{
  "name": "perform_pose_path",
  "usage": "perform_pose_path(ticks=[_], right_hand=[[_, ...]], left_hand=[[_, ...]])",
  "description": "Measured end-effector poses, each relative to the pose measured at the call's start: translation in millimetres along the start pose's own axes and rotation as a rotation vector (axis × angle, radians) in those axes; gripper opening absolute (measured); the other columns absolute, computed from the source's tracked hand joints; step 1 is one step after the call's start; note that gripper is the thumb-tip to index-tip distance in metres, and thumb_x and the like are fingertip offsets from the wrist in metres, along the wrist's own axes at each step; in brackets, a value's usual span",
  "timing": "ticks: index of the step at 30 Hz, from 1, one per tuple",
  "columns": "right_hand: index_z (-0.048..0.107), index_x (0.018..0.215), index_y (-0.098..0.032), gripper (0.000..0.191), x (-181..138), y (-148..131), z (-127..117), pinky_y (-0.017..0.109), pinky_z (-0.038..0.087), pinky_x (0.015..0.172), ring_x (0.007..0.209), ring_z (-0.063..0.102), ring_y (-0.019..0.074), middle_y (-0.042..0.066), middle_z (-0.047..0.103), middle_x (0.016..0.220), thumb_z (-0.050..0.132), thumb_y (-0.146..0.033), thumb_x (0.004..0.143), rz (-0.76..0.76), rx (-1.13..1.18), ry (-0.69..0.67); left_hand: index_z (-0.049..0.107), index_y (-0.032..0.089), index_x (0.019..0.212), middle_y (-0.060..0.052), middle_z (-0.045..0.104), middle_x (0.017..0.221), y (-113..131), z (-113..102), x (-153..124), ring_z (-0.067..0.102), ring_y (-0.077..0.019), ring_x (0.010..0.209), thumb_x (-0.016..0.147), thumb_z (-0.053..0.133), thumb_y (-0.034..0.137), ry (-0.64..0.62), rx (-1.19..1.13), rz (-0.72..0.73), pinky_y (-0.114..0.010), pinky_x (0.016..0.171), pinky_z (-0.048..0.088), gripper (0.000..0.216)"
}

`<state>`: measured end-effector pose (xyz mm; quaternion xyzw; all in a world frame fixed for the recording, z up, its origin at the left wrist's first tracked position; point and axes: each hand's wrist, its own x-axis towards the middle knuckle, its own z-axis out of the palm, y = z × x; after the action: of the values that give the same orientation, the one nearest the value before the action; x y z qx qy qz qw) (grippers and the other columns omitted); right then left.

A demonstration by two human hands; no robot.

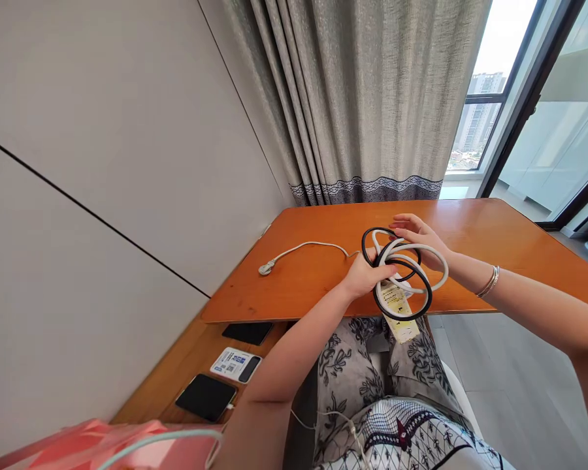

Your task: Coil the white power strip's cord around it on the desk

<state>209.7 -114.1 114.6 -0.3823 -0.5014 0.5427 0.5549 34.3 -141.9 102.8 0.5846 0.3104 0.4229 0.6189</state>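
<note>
My left hand [365, 275] is closed round a loose coil of black and white cable [438, 247], held above the table's near edge. Its thumb lies across the loops. My right hand [424, 238] is beside the coil on the far right, fingers stretched out, with some loops passing in front of its palm. A yellow printed label [396, 303] hangs below the coil over my lap. From near my left hand a thin white cord [313, 243] runs left along the tabletop to a white plug [266, 267]. Where that cord ends at the hand is hidden.
The orange-brown wooden table [485, 222] meets a white wall panel on the left. A lower wooden surface holds a black phone [206, 397], a white printed card [232, 363] and another dark device [247, 333]. A pink bag [102, 447] stands at lower left. Curtains [372, 98] hang behind.
</note>
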Motion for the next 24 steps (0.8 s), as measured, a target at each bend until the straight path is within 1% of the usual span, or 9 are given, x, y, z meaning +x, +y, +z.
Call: perform_pose_path(ticks=[3,5,8,11,13,15,17,20,24], right_hand=[[0.072,0.08,-0.022,0.039,-1,16,-3,0.033,0.053,0.089,0.087,0.066,0.0181,0.002,0.074,0.09,0.082,-0.056,0.065,-0.102,-0.098,0.01],[0.074,0.079,-0.022,0.053,-4,22,-5,0.037,0.051,0.096,0.095,0.067,0.023,0.004,0.076,0.092,0.072,-0.074,0.068,-0.136,-0.129,-0.009],[0.076,0.087,-0.023,0.075,-16,25,-5,0.041,0.047,0.106,0.11,0.066,0.028,0.007,0.077,0.105,0.055,-0.092,0.067,-0.139,-0.047,-0.105],[0.076,0.094,-0.023,0.089,-31,23,-1,0.044,0.044,0.11,0.123,0.061,0.0312,0.01,0.075,0.112,0.049,-0.1,0.059,-0.116,0.0,-0.24],[0.076,0.098,-0.023,0.096,-38,22,4,0.046,0.045,0.11,0.125,0.06,0.033,0.011,0.075,0.112,0.051,-0.103,0.051,-0.125,-0.021,-0.301],[0.075,0.1,-0.023,0.089,-40,22,9,0.046,0.046,0.108,0.122,0.061,0.0325,0.011,0.075,0.11,0.066,-0.095,0.049,-0.152,-0.071,-0.279],[0.075,0.096,-0.023,0.068,-37,23,13,0.045,0.048,0.106,0.111,0.066,0.0293,0.008,0.076,0.103,0.079,-0.077,0.056,-0.177,-0.107,-0.156],[0.074,0.081,-0.021,0.046,-28,25,17,0.043,0.052,0.099,0.093,0.069,0.0252,0.006,0.076,0.086,0.075,-0.065,0.069,-0.173,-0.099,0.012],[0.07,0.071,-0.02,0.038,-22,27,22,0.041,0.055,0.093,0.088,0.068,0.0238,0.005,0.073,0.077,0.074,-0.058,0.068,-0.098,-0.039,0.107]], left_hand=[[0.063,0.017,0.066,0.004,0.053,0.053,3,0,6,0.047,-0.0103,0.048,0.058,0.074,0.018,0.083,-0.02,0.021,-0.025,0.05,0.04,0.013],[0.062,0.018,0.065,0.005,0.046,0.049,7,-3,11,0.043,-0.0099,0.045,0.064,0.069,0.016,0.162,-0.02,0.043,-0.025,0.048,0.037,0.008],[0.056,0.018,0.057,0.005,0.044,0.047,12,-9,17,0.041,-0.0096,0.045,0.068,0.066,0.014,0.238,0.088,0.105,-0.024,0.048,0.034,0.016],[0.056,0.018,0.054,0.004,0.05,0.051,12,-16,24,0.045,-0.0105,0.051,0.067,0.066,0.012,0.279,0.275,0.184,-0.024,0.053,0.036,0.018],[0.052,0.018,0.051,0.004,0.049,0.05,10,-19,28,0.044,-0.0108,0.052,0.069,0.064,0.012,0.359,0.37,0.194,-0.024,0.054,0.036,0.023],[0.047,0.019,0.047,0.004,0.045,0.048,8,-22,31,0.042,-0.0104,0.052,0.069,0.063,0.012,0.435,0.445,0.198,-0.024,0.055,0.033,0.029],[0.046,0.019,0.047,0.004,0.044,0.048,8,-24,34,0.041,-0.0106,0.053,0.069,0.063,0.012,0.434,0.505,0.205,-0.025,0.055,0.032,0.028],[0.053,0.018,0.051,0.003,0.051,0.05,11,-26,35,0.047,-0.0132,0.056,0.07,0.063,0.016,0.35,0.583,0.163,-0.026,0.058,0.035,0.022],[0.061,0.018,0.054,-0.001,0.061,0.055,17,-33,36,0.057,-0.0183,0.062,0.074,0.069,0.029,0.295,0.667,0.034,-0.027,0.059,0.038,0.024]])
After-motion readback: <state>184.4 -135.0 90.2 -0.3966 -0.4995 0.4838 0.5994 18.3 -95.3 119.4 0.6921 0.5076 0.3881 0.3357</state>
